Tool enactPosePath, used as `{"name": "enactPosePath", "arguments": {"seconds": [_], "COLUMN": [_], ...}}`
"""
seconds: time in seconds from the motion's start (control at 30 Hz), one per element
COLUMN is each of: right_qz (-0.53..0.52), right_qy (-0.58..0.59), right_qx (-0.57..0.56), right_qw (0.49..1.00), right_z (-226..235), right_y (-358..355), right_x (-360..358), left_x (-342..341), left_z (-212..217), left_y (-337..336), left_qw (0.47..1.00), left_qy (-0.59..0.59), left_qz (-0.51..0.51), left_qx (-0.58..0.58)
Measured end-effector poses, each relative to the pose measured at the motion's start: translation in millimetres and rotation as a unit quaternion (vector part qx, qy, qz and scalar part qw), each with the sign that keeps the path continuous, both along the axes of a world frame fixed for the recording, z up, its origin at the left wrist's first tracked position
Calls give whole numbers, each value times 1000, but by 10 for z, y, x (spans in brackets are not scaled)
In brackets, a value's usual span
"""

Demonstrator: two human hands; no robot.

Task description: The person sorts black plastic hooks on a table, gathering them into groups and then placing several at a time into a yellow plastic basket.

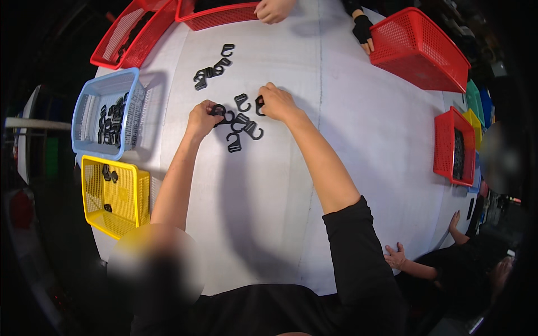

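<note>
Several black plastic hooks (234, 142), each with a slotted strap end and a curved open end, lie in a loose cluster on the white table (269, 213). At the cluster's left side my left hand (200, 120) pinches one black plastic hook (219, 110) between thumb and fingers. To the right, my right hand (277, 103) is closed on another black plastic hook (259, 105), partly covered by the fingers. Between the hands a single hook (241, 102) lies a little farther off. Beyond them is a second small group of hooks (208, 73).
Along the left edge stand a yellow basket (142, 193), a blue basket (80, 120) and a red basket (156, 36), with black parts inside. Red baskets (420, 50) (444, 147) stand on the right. Other people's hands (274, 10) (363, 32) (396, 257) reach in at the far side and right.
</note>
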State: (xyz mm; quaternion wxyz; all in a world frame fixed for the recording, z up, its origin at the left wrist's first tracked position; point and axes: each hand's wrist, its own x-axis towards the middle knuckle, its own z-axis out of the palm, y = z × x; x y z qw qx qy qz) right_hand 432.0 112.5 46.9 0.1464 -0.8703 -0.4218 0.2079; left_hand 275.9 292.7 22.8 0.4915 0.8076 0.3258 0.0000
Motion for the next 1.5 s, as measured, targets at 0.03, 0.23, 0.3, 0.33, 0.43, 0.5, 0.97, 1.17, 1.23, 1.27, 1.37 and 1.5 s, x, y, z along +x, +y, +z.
{"name": "enactPosePath", "arguments": {"seconds": [0.03, 0.23, 0.3, 0.33, 0.43, 0.5, 0.97, 1.17, 1.23, 1.27, 1.37, 1.5], "right_qz": [-6, -22, -10, -8, 8, 21, -61, -62, 24, 30, -25, -46], "right_qy": [3, 12, 5, 0, -11, -16, -49, 219, 339, 355, 44, 19], "right_qx": [11, -26, -67, -80, -104, -90, 37, 65, 149, 114, 8, -35], "right_qw": [1000, 999, 998, 997, 995, 996, 996, 972, 928, 927, 999, 998], "right_z": [-30, -41, -21, -15, 15, 3, -34, -148, -52, 129, 83, 38], "right_y": [6, -19, 29, 44, 28, -30, -249, -247, -202, -182, -117, -39], "right_x": [-26, 24, 48, 60, 54, 9, -280, -218, -475, -544, -598, -728], "left_x": [-84, -591, -689, -717, -714, -699, -723, -894, -952, -932, -999, -1137], "left_z": [13, 107, 144, 175, 238, 241, 82, 216, 245, 282, 191, 33], "left_y": [-9, -339, -507, -558, -661, -687, -1131, -1147, -1124, -1142, -1149, -1057], "left_qw": [997, 745, 722, 716, 732, 752, 713, 725, 717, 712, 713, 711], "left_qy": [-31, -211, -226, -222, -196, -176, -153, -144, -154, -156, -163, -172], "left_qz": [23, 182, 203, 213, 218, 213, 262, 279, 282, 278, 293, 291], "left_qx": [-60, -606, -621, -627, -614, -598, -632, -613, -618, -625, -616, -617]}}
